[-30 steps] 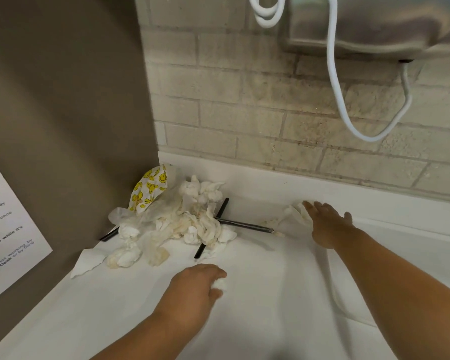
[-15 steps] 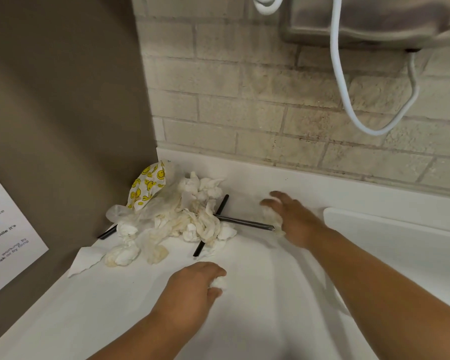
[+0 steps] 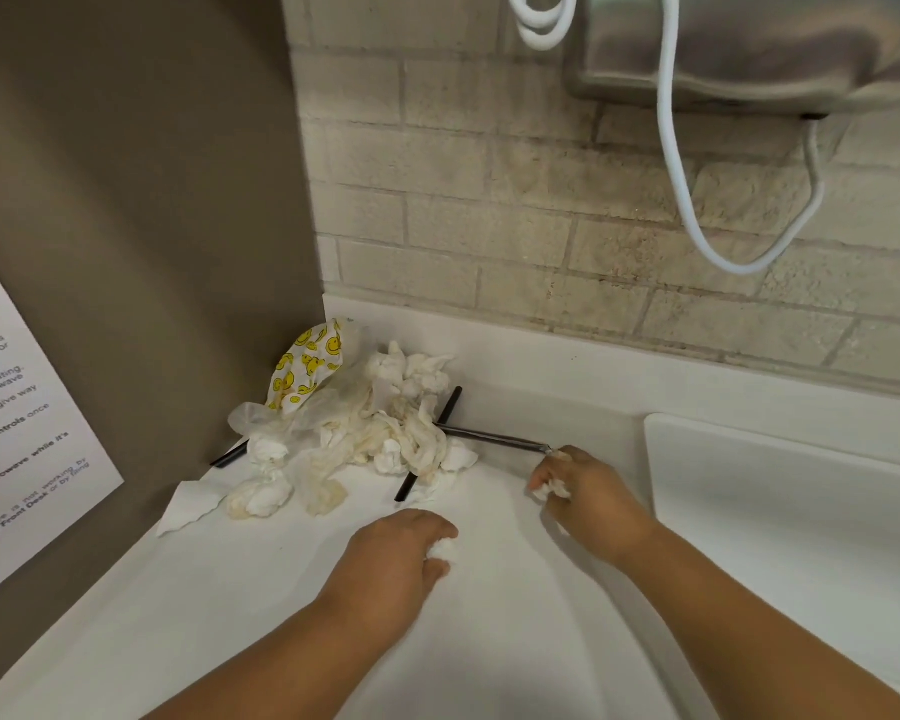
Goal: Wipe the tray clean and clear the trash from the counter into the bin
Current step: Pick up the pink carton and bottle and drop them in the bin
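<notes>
White counter (image 3: pixel 219 615) under a brick wall (image 3: pixel 489 200), with the trash heap (image 3: pixel 365 439) shoved into the back-left corner.
It was mostly crumpled, stained napkins, plus a smiley-face wrapper (image 3: pixel 307 363) and some black straws (image 3: pixel 489 437). The left hand (image 3: pixel 391 569) sat knuckles-up in front of it, fingers curled round a small tissue wad (image 3: pixel 440 550). The right hand (image 3: pixel 588 496) was clenched on another tissue scrap (image 3: pixel 554 492), right at the tip of one straw. The tray (image 3: pixel 801 511) lay on the counter at the right, near that hand.
</notes>
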`<state>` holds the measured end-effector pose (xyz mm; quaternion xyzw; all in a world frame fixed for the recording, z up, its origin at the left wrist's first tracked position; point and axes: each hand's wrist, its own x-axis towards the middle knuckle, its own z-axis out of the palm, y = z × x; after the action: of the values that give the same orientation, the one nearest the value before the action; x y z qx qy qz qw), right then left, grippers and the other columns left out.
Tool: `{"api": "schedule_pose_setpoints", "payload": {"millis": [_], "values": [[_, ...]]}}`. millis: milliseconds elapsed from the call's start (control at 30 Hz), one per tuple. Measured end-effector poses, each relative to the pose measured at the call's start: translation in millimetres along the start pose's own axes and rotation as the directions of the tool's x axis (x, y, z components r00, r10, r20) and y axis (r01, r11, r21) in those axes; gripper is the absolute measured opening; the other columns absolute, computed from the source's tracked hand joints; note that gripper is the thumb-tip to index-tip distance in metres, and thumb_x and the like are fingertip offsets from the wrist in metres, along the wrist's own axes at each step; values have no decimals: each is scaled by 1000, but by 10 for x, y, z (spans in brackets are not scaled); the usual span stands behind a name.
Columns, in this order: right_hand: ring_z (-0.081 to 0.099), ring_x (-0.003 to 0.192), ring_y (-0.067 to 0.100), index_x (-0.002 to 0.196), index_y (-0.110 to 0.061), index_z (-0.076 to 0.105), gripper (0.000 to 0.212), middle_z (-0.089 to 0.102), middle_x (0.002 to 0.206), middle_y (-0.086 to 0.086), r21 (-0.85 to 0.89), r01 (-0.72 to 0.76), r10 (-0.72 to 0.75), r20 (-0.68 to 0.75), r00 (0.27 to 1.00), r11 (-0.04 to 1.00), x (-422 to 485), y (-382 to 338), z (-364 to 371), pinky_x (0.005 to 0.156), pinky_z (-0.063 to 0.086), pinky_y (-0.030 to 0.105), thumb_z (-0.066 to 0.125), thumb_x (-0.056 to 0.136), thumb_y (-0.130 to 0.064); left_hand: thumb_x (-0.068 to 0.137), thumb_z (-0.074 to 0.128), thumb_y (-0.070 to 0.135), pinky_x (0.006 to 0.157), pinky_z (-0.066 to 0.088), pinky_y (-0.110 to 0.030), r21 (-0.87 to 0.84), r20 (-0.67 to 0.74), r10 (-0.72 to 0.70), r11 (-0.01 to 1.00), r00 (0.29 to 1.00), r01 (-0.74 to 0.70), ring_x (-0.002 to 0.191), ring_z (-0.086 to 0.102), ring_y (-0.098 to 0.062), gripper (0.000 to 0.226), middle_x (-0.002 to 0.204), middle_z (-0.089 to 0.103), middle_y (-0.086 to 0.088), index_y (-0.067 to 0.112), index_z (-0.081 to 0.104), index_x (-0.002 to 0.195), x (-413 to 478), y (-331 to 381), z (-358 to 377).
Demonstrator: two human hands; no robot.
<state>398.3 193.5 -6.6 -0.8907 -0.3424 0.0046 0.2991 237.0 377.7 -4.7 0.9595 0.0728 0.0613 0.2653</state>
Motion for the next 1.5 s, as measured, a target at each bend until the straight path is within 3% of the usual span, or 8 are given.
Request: {"api": "schedule_pose_setpoints", "payload": {"millis": [100,200,367,533,700,833,1133,1500], "values": [[56,77,4,73,-28,64,32,59,92,-6,127,-97,103,-35,994,987,-311,-112,-114,66,37,3,61,79,3,88,62,27,78,26,4,-58,17,-19,998,1000,20,105,50,3,33,120,54,21,34,58,119,-17,-10,-44],[55,82,-10,76,-23,66,26,60,94,-13,282,-149,168,-43,985,948,-592,-286,-257,64,40,4,61,83,2,86,65,25,83,31,1,-138,0,-41,990,999,41,104,51,4,31,118,55,22,36,60,115,-146,-51,-113],[55,73,-7,83,-24,68,26,63,100,-12,401,-183,209,-22,978,898,-884,-570,-424,56,40,7,59,84,0,83,68,20,81,30,6,-230,-118,-71,972,990,42,101,43,22,33,110,50,33,42,59,106,-600,-140,-276],[53,60,-9,85,-24,69,22,63,103,-10,441,-137,151,4,989,887,-1043,-931,-432,48,38,7,61,84,-3,80,73,19,77,36,5,-389,-197,-208,914,958,118,99,48,19,30,109,57,26,33,66,105,-1108,-248,-459],[57,85,0,83,-36,68,36,58,106,-17,416,-55,25,77,997,908,-1157,-1334,-304,58,42,14,60,82,-1,78,74,20,78,41,0,-462,-188,-265,873,946,153,97,55,10,29,108,62,21,34,67,102,-1574,-363,-641],[58,85,1,85,-35,69,38,58,105,-20,457,-38,-39,156,987,889,-1296,-1760,-119,52,44,15,58,82,2,79,73,22,78,42,-2,-470,-183,-277,867,943,163,99,55,9,30,108,62,23,36,66,104,-1941,-490,-803],[60,93,-2,86,-35,69,36,62,105,-21,498,-56,-158,375,913,865,-1829,-3099,624,66,52,13,58,83,-2,78,74,22,78,48,-8,-502,-197,-309,847,930,176,95,60,3,30,104,62,28,38,67,102,-3195,-1094,-1310],[60,83,1,87,-35,69,32,58,106,-15,406,-183,-160,676,720,895,-2623,-3899,2506,67,45,14,60,78,-6,76,75,29,81,49,-16,-402,-12,-566,758,825,514,96,58,7,31,102,62,28,51,64,94,-4853,-2503,-1007]]}}
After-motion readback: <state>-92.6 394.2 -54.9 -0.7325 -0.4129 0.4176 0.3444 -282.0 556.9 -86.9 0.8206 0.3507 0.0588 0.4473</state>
